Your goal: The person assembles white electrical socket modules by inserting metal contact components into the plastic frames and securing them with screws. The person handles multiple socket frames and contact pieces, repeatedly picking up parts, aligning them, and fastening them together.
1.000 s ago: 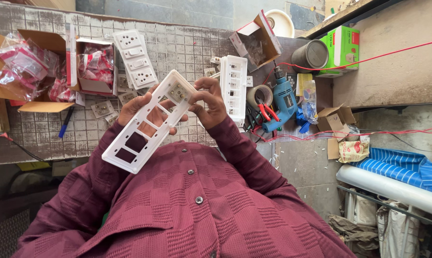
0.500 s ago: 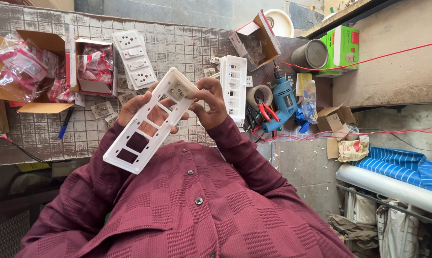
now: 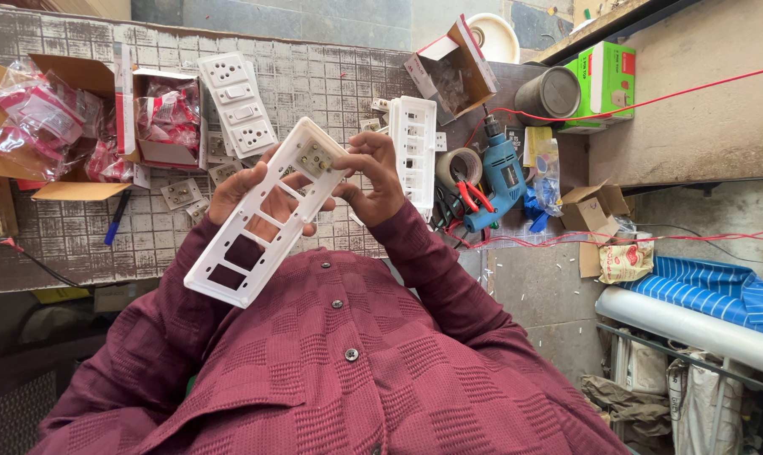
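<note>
I hold a long white plastic switch-plate frame [image 3: 259, 223] tilted in front of my chest. It has several rectangular openings, and one socket module [image 3: 316, 157] sits in the far end opening. My left hand [image 3: 240, 187] is behind the middle of the frame, its fingers showing through the openings. My right hand [image 3: 373, 179] grips the far end, thumb and fingertips pinching beside the socket module. Maroon sleeves cover both arms.
On the tiled bench [image 3: 331, 80] lie a finished white switch plate [image 3: 238, 105], a second empty white frame [image 3: 415, 152], loose modules [image 3: 179, 194], a blue pen [image 3: 116, 217] and open cardboard boxes of red packets [image 3: 158, 118]. A blue drill [image 3: 499, 177], tape roll [image 3: 457, 164], red pliers [image 3: 476, 195] and green box [image 3: 609, 80] are to the right.
The frame and both hands stay almost where they were. My right fingers have shifted slightly at the socket module.
</note>
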